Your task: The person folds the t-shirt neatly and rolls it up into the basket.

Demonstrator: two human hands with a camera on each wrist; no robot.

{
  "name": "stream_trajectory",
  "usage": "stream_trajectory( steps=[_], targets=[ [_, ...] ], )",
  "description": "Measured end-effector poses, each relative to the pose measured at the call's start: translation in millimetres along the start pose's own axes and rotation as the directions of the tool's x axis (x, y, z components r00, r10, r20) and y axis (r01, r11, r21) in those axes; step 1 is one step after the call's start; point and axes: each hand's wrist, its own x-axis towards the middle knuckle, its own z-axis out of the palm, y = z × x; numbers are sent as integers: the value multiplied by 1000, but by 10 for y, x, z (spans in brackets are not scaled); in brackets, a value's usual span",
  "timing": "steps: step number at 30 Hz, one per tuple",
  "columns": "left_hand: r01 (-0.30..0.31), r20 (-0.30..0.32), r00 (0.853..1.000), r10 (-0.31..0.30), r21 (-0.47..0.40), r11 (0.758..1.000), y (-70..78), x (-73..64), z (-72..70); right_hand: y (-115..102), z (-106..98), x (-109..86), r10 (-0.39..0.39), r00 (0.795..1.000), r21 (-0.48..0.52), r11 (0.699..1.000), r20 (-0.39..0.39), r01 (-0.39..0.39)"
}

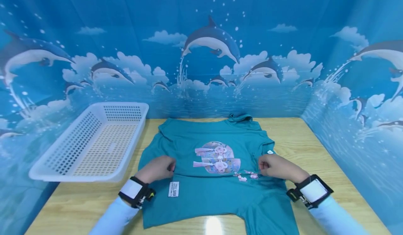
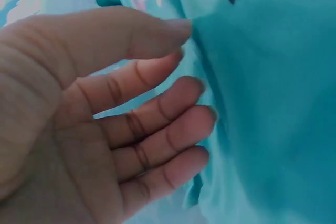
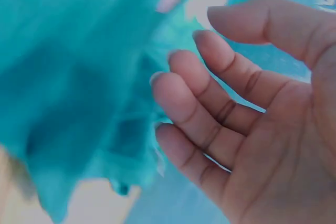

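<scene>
A teal T-shirt [image 1: 201, 196] lies spread and partly rumpled on the wooden table, with a pink and lilac round print [image 1: 217, 158] near its middle. A crease runs across it below the print. My left hand [image 1: 158, 168] is at the shirt's left side, above a white label [image 1: 173, 189]; in the left wrist view its loosely bent fingers [image 2: 178, 129] are beside the crease. Over the right side is my right hand [image 1: 277, 165], near small pink flower prints. In the right wrist view a gap shows between thumb and index finger, and the fingers [image 3: 178, 98] are relaxed.
A white perforated plastic basket [image 1: 132, 147] stands on the left of the table [image 1: 296, 137]. Blue curtains [image 1: 201, 98] printed with dolphins enclose the back and sides. A bunched piece of teal cloth [image 1: 242, 121] lies at the shirt's far edge.
</scene>
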Motion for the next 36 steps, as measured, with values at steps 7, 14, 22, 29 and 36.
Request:
stream_trajectory(
  steps=[7, 14, 22, 29, 36],
  targets=[
    [-3, -2, 1000, 3, 17, 1000, 62, -408, -63, -104, -28, -460, 19, 995, 8, 1000, 97, -20],
    [-50, 112, 992, 53, -30, 998, 46, -851, 6, -167, 203, -891, 32, 978, 4, 999, 206, -34],
    [-63, 175, 982, 71, -52, 997, 7, -1129, 171, -180, 565, -1191, 5, 974, 33, 999, 226, -13],
    [-80, 128, 989, 78, 5, 997, 0, -1144, 264, -150, 831, -1213, 9, 980, -75, 997, 197, 6],
    [-103, 76, 992, 102, 16, 995, -13, -1141, 300, -153, 860, -1215, -43, 985, -42, 998, 170, 51]
  ],
)
